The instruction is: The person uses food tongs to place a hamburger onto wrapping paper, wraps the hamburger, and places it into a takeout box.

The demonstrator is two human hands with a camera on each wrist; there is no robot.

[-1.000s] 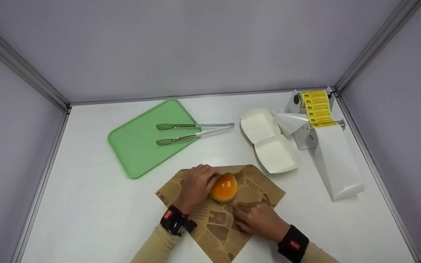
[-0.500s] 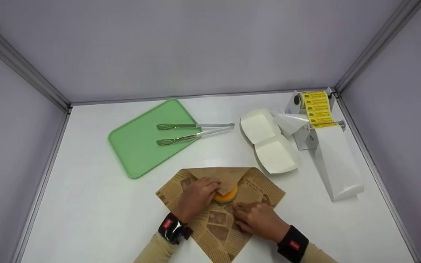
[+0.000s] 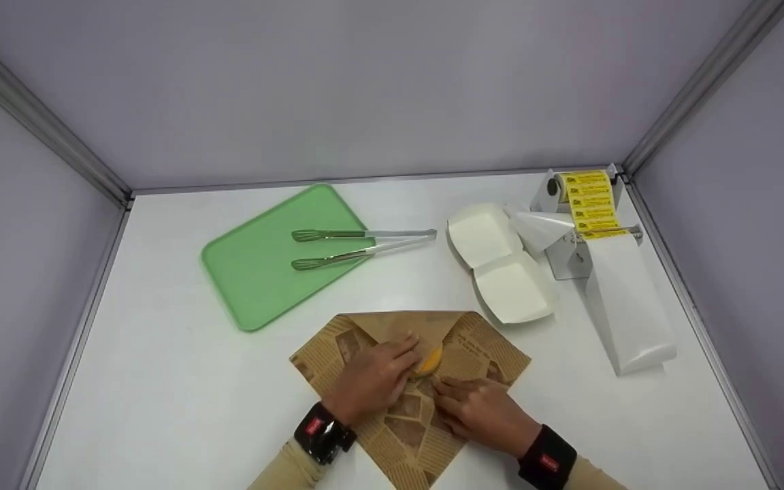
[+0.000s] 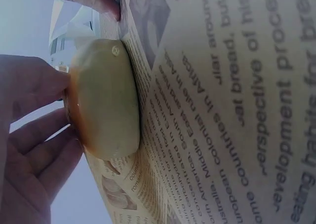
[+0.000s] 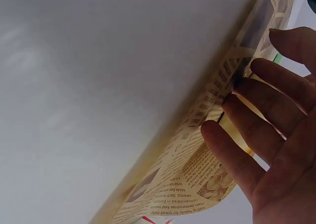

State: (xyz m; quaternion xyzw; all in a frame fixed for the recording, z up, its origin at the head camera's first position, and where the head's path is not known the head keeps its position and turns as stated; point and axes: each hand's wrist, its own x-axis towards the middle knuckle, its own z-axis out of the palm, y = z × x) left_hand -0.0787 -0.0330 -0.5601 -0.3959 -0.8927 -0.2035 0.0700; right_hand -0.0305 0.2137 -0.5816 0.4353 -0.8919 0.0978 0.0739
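Note:
A round bun with a glossy orange top and pale side sits on brown newsprint-patterned wrapping paper. The far corner of the paper is folded toward the person and covers most of the bun. My left hand lies over this flap, its fingers pressing it onto the bun's top. In the left wrist view the bun stands against the printed sheet, fingertips right at its orange side. My right hand rests on the paper just right of the bun; the right wrist view shows its fingers extended against the sheet.
A green tray lies at the back left, with metal tongs across its right edge. An unfolded white food box is right of the tongs. At the back right stands a label dispenser with a yellow label roll and trailing backing strip.
The left hand has brought the far corner of the paper toward the person, over the bun, then slid slightly right onto it. The right hand has stayed in place.

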